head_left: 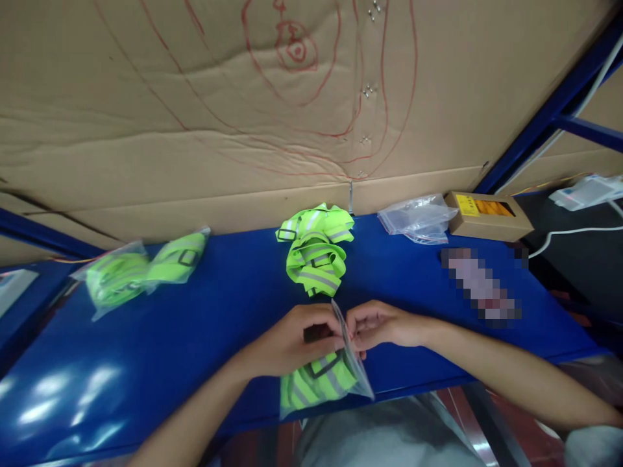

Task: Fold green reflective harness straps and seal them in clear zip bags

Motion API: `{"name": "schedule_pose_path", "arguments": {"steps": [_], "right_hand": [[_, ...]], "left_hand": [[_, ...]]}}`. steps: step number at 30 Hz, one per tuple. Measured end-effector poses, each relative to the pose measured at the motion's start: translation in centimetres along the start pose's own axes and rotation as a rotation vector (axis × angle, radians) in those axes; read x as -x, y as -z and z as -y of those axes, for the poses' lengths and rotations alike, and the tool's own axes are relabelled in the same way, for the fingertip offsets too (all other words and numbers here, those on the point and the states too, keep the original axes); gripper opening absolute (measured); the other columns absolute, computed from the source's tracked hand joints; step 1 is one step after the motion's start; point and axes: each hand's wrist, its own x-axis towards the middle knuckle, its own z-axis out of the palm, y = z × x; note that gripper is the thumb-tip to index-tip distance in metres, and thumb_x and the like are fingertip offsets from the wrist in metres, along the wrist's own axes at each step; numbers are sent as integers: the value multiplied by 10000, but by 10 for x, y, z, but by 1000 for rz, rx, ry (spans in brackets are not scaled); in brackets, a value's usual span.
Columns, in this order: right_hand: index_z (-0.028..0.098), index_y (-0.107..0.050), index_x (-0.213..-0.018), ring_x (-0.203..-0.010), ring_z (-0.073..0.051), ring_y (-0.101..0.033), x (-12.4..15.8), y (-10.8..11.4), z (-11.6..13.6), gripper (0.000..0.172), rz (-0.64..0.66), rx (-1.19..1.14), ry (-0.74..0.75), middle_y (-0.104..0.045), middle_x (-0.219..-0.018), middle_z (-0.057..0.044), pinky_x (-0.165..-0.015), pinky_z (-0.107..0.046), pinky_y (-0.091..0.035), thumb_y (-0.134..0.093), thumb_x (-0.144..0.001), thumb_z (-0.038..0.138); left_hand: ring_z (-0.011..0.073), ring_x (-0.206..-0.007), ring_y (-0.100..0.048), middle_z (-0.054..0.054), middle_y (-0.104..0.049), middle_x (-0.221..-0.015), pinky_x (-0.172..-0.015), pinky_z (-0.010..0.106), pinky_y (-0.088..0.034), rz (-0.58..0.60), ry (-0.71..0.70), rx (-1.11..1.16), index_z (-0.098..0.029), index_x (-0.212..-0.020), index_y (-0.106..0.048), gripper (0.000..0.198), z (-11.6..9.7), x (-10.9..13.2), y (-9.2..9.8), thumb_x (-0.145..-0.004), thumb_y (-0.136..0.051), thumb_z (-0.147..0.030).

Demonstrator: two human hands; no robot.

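Close to the table's front edge lies a clear plastic bag [357, 370] with a neon-green reflective strap [311, 387] and its black buckle inside. My left hand [309, 337] curls round the bag's upper edge, thumb and fingers closed on it. From the other side my right hand [377, 324] pinches the same edge, its fingertips partly hidden behind the plastic. Just beyond both hands sits a loose heap of neon-green straps [316, 250] with grey stripes and black buckles.
Two bagged green straps [119, 275] lie at the left of the blue table [233, 279]. Flat clear bags [416, 217] and a small cardboard box [489, 217] stand at the back right, near a blurred-out object [481, 285]. A cardboard wall [195, 168] rises behind.
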Motion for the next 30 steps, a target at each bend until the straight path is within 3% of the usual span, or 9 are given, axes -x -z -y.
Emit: {"name": "schedule_pose_path", "arguments": {"steps": [3,7,10,15,19,23,26,28,30], "right_hand": [[156,-695,-863,-704,-122,-650,7,-2,7,325,-103,228,125,-689,-791,-4,-661,-230,-518,-794,-836,464],[166,-754,-938,-807,-128,-661,13,-10,8,245,-32,504,223,-746,-905,-31,-735,-224,-506,-732,-911,408],[164,-746,-915,-782,-125,-649,12,-13,6,241,-11,486,216,-734,-863,-17,-725,-227,-493,-726,-912,404],[158,-667,-862,-773,-125,-599,2,-14,-3,235,-102,390,164,-677,-844,-7,-710,-235,-469,-733,-876,383],[176,-546,-715,-619,-96,-493,-8,-6,-10,275,-297,369,153,-535,-674,43,-577,-209,-403,-708,-823,370],[209,-466,-679,-510,-86,-436,-13,15,-7,228,-562,421,169,-450,-585,68,-481,-198,-336,-594,-846,298],[204,-513,-739,-594,-95,-465,-8,20,1,154,-697,508,258,-505,-661,54,-541,-199,-365,-635,-829,231],[200,-571,-824,-709,-111,-527,-2,15,6,95,-730,650,410,-570,-805,18,-621,-211,-419,-665,-830,188],[200,-643,-914,-875,-141,-608,3,7,10,49,-640,817,547,-620,-993,-39,-750,-246,-485,-649,-879,166]], "left_hand": [[130,-728,-563,51,-659,-825,-678,248,-435,-78,-34,-22,-162,-857,-708,237,-4,1,-2,-971,-631,-355],[122,-707,-551,26,-642,-741,-663,241,-410,-51,-40,25,-158,-718,-666,316,-3,0,-11,-872,-767,-416],[117,-704,-557,19,-635,-741,-654,235,-403,-49,28,56,-151,-674,-633,356,1,-1,-13,-864,-779,-415],[115,-714,-545,14,-629,-765,-666,233,-408,0,80,149,-149,-738,-661,309,10,-4,-8,-917,-711,-396],[102,-659,-479,0,-584,-727,-619,232,-373,-47,152,234,-146,-706,-598,385,13,-6,-5,-887,-728,-460],[102,-613,-448,-11,-531,-654,-584,241,-345,-192,142,215,-153,-685,-583,424,9,2,5,-898,-706,-499],[102,-630,-448,-12,-523,-655,-599,241,-343,-389,66,51,-156,-673,-590,400,7,6,9,-932,-678,-447],[101,-630,-439,-15,-516,-653,-600,240,-344,-448,35,-15,-158,-665,-577,394,9,6,8,-944,-667,-421],[99,-615,-435,-19,-511,-651,-582,236,-343,-449,27,-17,-162,-667,-562,391,11,3,2,-954,-653,-411]]}}
